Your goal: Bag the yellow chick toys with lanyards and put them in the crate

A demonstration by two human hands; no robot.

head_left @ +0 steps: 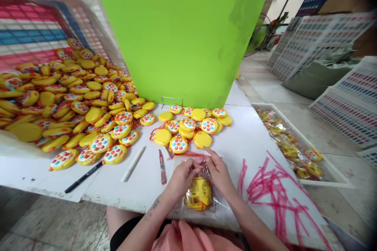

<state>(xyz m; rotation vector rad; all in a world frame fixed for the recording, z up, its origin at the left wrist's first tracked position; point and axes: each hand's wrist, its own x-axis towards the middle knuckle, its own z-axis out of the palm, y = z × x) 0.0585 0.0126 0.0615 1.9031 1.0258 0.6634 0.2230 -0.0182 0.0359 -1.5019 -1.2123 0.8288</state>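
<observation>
Head-worn camera | looks forward and down from above the seated person | close on white table (253,141) | single view only

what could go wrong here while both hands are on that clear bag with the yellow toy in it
1. The clear bag lies right at the near edge of the white table; if the left hand or right hand slips, it might drop off.
2. The red-handled tool lies just beside the left hand and could get knocked or nick it.
3. The small pile of toys sits close ahead, and its red cords might snag the bag's mouth.
</observation>
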